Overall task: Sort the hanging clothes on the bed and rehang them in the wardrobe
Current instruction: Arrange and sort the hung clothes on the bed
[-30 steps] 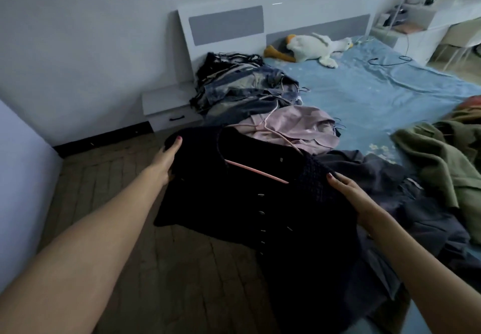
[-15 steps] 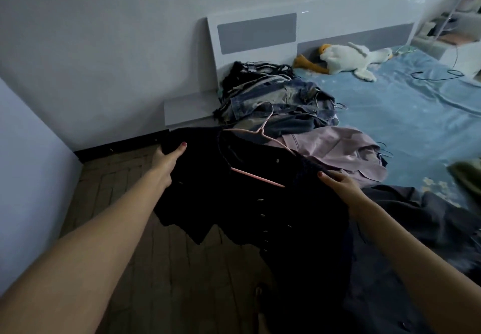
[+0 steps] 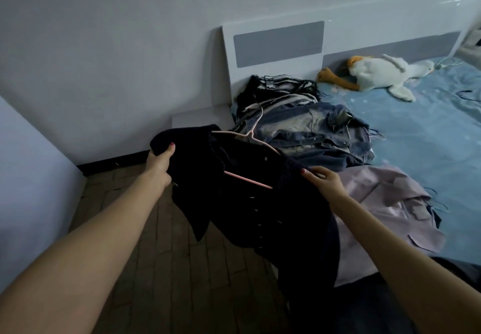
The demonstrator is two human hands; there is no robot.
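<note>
The left hand [image 3: 159,165] grips one shoulder of a black cardigan [image 3: 242,195], thumb over the top and fingers curled underneath into the knit. The right hand [image 3: 322,181] holds the other shoulder, its fingers bent onto the fabric with the thumb pointing along the edge. Between the 2 hands the cardigan hangs spread open on a pink hanger [image 3: 247,178], whose lower bar shows across the inside and whose hook rises behind the collar. A row of small buttons runs down the front, and the hem drops toward the wooden floor [image 3: 161,268] just off the near left corner of the bed [image 3: 429,135].

Behind the cardigan, at the left edge of the bed near the headboard [image 3: 278,44], lies a heap of denim and striped clothes [image 3: 307,122], some with hangers in them. Just right of the right hand a pale lilac garment [image 3: 385,203] lies flat on the blue sheet, and a dark garment [image 3: 369,302] sits at the near edge under the right forearm. A white plush goose [image 3: 385,73] with an orange beak lies against the headboard at the far edge. A low white nightstand [image 3: 200,117] stands between the wall and the headboard
</note>
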